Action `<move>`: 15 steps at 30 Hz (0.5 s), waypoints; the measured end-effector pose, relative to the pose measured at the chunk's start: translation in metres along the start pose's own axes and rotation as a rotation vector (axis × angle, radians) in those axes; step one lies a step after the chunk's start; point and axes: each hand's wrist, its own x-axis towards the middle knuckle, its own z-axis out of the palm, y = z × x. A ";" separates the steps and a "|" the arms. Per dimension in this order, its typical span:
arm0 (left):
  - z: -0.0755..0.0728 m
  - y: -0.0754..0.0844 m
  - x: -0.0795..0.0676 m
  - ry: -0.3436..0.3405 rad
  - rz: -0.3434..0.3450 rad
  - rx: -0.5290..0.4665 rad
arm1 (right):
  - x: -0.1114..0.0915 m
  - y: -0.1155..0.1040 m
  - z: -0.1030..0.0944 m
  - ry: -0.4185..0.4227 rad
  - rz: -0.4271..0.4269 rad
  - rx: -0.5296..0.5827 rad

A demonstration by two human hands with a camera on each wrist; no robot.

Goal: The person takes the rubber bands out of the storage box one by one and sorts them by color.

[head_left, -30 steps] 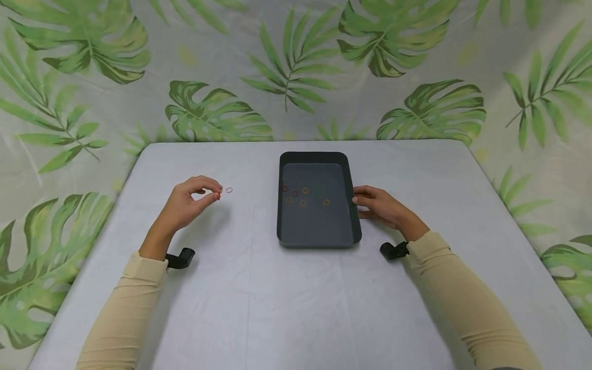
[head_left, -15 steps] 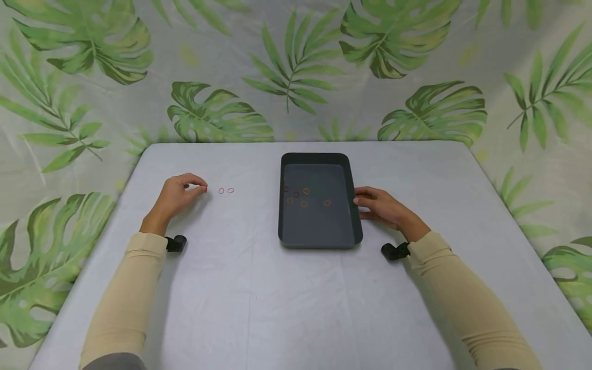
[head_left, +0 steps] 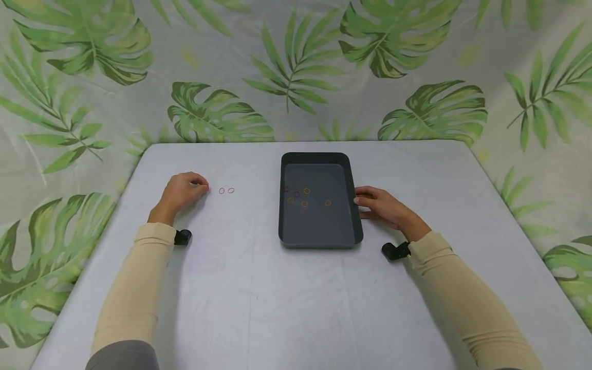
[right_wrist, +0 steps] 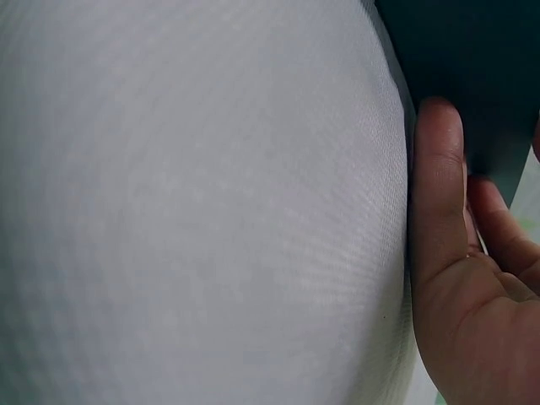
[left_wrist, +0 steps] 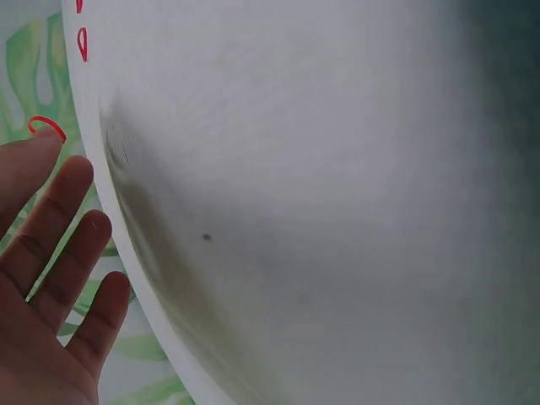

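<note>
My left hand [head_left: 184,191] is over the left part of the table, its thumb and forefinger brought together at a red rubber band [left_wrist: 47,126]. The band loops up from the fingertip in the left wrist view, while the other fingers are spread apart. Just right of this hand, two red rubber bands [head_left: 226,190] lie side by side on the cloth. A dark grey rectangular tray [head_left: 319,228] stands at the middle of the table. My right hand [head_left: 379,206] touches the tray's right outer wall with extended fingers; the thumb [right_wrist: 439,160] lies along that side.
Inside the tray lie several orange rubber bands [head_left: 328,200] and two red ones near its left wall. A white cloth [head_left: 296,298] covers the table. Behind it hangs a leaf-patterned curtain [head_left: 314,123]. Each wrist wears a small black camera [head_left: 394,252].
A second red rubber band now lies on the cloth beside the first. My left hand has drawn back to the left from them. The right hand stays at the tray.
</note>
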 end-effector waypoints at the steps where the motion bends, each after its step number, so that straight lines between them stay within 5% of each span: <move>1: 0.000 0.000 0.000 -0.010 -0.003 0.014 | 0.000 0.000 0.000 -0.001 0.000 -0.001; 15: 0.005 0.005 0.005 -0.037 0.014 0.069 | 0.000 -0.001 0.000 -0.006 0.001 -0.016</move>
